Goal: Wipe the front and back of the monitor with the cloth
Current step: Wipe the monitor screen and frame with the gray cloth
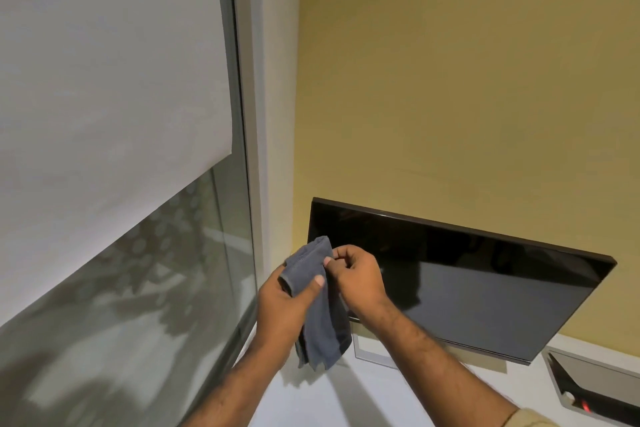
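- The yellow wall point(467, 80) fills the upper right of the view, bare and unmarked down to the screen's top edge.
- The white roller blind point(104, 80) covers the upper left; its bottom hem slants across the window point(166, 270), leaving glass exposed below it with blurred reflections.
- A pale window frame point(254, 149) runs down between glass and wall, ending just left of the hands.
- The monitor point(485, 288) stands on the white desk point(381, 399) against the wall, its dark screen off and glossy. No brand or lettering can be read on its thin bezel. Its left edge sits near the window frame; its right corner has bare wall beside it.
- A pale stand base point(375, 355) shows under the monitor's lower edge, partly hidden by the right forearm.
- The grey cloth point(322, 326) is held in front of the monitor's lower left corner, folded, its loose end hanging over the desk. Whether it touches the screen cannot be told.
- A grey recessed desk box point(588, 381) lies at the lower right, with a small red light inside; no writing is legible.
- The left hand point(287, 302) grips the cloth's upper fold, thumb on top.
- The right hand point(356, 277) has its fingers curled, pinching the cloth's edge beside the left thumb.
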The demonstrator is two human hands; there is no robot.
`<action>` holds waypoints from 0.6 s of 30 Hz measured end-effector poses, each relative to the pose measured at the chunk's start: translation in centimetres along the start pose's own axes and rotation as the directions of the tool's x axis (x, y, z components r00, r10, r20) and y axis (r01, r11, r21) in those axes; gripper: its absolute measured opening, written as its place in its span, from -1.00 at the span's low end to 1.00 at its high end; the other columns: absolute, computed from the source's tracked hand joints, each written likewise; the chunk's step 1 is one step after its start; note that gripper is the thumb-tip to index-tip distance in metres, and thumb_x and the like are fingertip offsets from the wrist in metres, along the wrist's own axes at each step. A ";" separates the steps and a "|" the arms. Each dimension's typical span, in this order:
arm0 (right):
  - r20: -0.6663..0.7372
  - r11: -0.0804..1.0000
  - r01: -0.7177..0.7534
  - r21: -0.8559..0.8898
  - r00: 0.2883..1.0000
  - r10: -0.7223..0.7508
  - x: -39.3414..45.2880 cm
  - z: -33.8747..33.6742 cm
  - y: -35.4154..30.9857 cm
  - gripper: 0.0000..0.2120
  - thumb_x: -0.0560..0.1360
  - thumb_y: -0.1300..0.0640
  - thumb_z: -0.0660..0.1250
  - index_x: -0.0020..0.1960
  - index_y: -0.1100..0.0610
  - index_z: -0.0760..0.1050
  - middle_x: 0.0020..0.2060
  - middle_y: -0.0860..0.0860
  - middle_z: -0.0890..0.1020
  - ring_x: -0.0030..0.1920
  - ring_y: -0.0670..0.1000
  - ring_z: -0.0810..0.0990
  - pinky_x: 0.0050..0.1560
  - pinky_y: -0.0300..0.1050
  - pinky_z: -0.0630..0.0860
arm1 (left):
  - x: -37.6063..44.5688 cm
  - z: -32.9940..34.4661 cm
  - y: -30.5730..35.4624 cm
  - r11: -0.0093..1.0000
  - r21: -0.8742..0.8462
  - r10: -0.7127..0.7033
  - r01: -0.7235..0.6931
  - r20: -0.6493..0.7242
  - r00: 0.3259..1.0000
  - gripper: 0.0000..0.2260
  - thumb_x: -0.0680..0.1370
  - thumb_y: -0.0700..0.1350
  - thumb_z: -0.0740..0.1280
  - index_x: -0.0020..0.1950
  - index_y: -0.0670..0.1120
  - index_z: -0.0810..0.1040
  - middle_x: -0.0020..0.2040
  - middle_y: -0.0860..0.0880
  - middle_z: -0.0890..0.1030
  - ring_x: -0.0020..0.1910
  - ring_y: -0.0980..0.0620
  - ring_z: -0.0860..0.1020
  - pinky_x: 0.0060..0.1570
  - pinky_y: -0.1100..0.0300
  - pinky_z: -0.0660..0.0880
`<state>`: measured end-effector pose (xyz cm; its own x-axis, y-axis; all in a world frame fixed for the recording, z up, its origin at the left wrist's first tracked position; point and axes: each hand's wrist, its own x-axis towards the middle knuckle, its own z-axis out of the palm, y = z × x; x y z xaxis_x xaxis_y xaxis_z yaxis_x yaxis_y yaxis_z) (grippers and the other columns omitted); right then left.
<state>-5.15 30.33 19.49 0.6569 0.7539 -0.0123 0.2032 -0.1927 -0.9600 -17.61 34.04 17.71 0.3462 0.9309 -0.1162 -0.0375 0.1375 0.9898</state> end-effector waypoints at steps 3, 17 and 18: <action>-0.031 0.985 0.122 -0.122 0.991 -0.127 0.3 -1.1 -0.7 -0.94 0.53 0.13 0.38 -0.12 0.01 0.58 -0.25 0.01 0.65 -0.21 -0.02 0.63 -0.15 -0.14 0.63 | 2.0 -0.7 -0.3 0.998 -0.054 -0.025 0.017 -0.149 0.989 -0.76 0.49 -0.05 0.50 0.14 -0.02 0.64 0.00 0.00 0.71 0.03 -0.07 0.67 0.01 -0.02 0.63; 0.047 0.288 0.198 -0.937 0.888 -0.457 3.2 -7.3 0.2 -0.18 0.50 -0.25 0.20 0.59 0.13 0.01 0.54 0.12 0.16 0.56 0.13 0.00 0.55 0.03 -0.18 | 7.7 2.3 2.9 0.982 -0.032 0.166 -0.186 -0.319 0.933 -0.76 0.62 -0.11 0.32 0.27 0.08 0.58 0.01 0.14 0.64 0.19 0.02 0.59 0.27 0.02 0.52; 0.046 0.280 0.193 -0.940 0.888 -0.457 3.3 -7.3 0.2 -0.17 0.49 -0.25 0.22 0.58 0.14 0.02 0.54 0.13 0.17 0.56 0.14 0.01 0.55 0.05 -0.17 | 7.8 3.0 3.0 0.972 -0.049 0.211 -0.232 -0.266 0.941 -0.76 0.63 -0.13 0.31 0.26 0.10 0.58 0.07 0.17 0.65 0.20 0.10 0.59 0.26 0.13 0.52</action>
<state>2.34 28.24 21.34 0.4574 0.7865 0.4149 0.8663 -0.4995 -0.0081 -12.21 40.65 20.05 0.0688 0.9946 0.0778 -0.1623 -0.0658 0.9845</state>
